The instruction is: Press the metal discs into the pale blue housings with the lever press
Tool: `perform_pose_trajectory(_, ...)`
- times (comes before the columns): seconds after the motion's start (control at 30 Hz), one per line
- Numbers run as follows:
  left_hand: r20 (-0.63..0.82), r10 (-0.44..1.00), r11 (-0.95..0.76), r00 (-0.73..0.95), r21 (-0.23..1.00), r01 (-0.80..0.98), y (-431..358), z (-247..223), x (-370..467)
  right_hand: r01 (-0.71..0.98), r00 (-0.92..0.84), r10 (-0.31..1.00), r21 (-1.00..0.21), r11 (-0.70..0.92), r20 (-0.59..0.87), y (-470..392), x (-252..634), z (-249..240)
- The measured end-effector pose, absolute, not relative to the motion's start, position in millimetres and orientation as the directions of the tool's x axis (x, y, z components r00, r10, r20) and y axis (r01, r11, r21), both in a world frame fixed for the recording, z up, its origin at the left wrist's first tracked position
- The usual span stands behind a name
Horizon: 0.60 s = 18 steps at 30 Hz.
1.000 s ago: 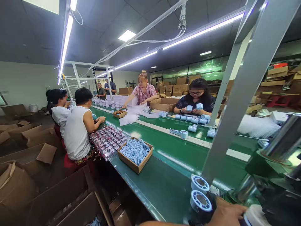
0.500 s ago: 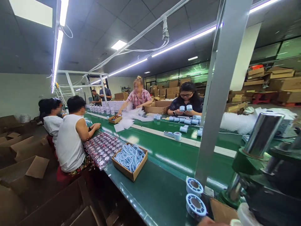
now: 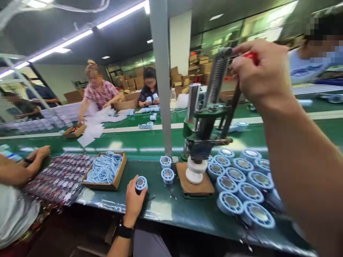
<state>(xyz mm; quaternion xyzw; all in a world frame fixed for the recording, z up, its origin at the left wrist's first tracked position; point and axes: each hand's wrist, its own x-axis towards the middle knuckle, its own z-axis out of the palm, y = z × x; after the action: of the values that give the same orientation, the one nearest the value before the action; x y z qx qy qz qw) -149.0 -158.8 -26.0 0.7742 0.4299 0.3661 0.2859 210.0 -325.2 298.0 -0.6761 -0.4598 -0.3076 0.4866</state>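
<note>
My left hand (image 3: 133, 204), with a dark band on its wrist, is closed around a light blue round housing (image 3: 141, 183) at the near edge of the bench. My right hand (image 3: 264, 69) is raised and wrapped round the red-ended lever (image 3: 237, 89) of a green hand press (image 3: 199, 117). Beneath the press, a white round block (image 3: 196, 167) stands on a brown board (image 3: 184, 180); whether a part is inside it I cannot tell. Two blue housings (image 3: 167, 176) stand between my left hand and the press. Several more housings (image 3: 250, 192), some with dark wires, are grouped to its right.
A cardboard box (image 3: 118, 178) of light blue rings lies left of my left hand, beside a sheet of dark boards (image 3: 61, 175). A grey post (image 3: 162, 78) rises behind the bench. Co-workers sit or stand at the left, across the green belt (image 3: 128, 137) and at the right.
The view has swung right and down, bringing the press and the grouped housings into full view. Both my hands now show clearly, the left on a housing, the right on the lever.
</note>
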Motion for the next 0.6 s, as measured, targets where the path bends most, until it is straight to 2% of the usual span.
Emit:
perform_pose_trajectory(0.07,0.319,0.854,-0.492,0.411,0.753,0.438,-157,-29,-143,0.895,0.444,0.253,-0.417,-0.156,0.859,-349,174,278)
perform_pose_trajectory(0.17,0.32,0.821,-0.524,0.473,0.753,0.399,-156,-28,-127,0.927,0.364,0.118,-0.371,0.045,0.924,-353,95,205)
perform_pose_trajectory(0.2,0.321,0.809,-0.532,0.493,0.756,0.382,-156,-27,-119,0.924,0.318,0.234,-0.356,0.139,0.919,-346,72,172)
perform_pose_trajectory(0.23,0.321,0.797,-0.539,0.511,0.76,0.363,-155,-25,-112,0.909,0.271,0.438,-0.377,0.177,0.857,-335,53,140)
perform_pose_trajectory(0.27,0.321,0.787,-0.542,0.527,0.767,0.344,-154,-24,-104,0.895,0.285,0.561,-0.425,0.134,0.777,-322,39,109)
perform_pose_trajectory(0.33,0.319,0.773,-0.539,0.548,0.787,0.301,-150,-23,-92,0.854,0.343,0.8,-0.518,-0.048,0.492,-293,26,61)
perform_pose_trajectory(0.4,0.302,0.773,-0.507,0.558,0.823,0.257,-147,-24,-84,0.819,0.388,0.881,-0.539,-0.196,0.269,-268,30,33)
perform_pose_trajectory(0.43,0.276,0.777,-0.473,0.566,0.849,0.236,-145,-25,-82,0.811,0.393,0.896,-0.538,-0.231,0.208,-259,35,26)
perform_pose_trajectory(0.53,0.193,0.785,-0.372,0.589,0.906,0.2,-141,-31,-82,0.807,0.39,0.91,-0.528,-0.266,0.138,-244,49,18)
perform_pose_trajectory(0.6,0.203,0.781,-0.378,0.59,0.906,0.189,-140,-36,-84,0.811,0.389,0.914,-0.515,-0.28,0.116,-240,53,16)
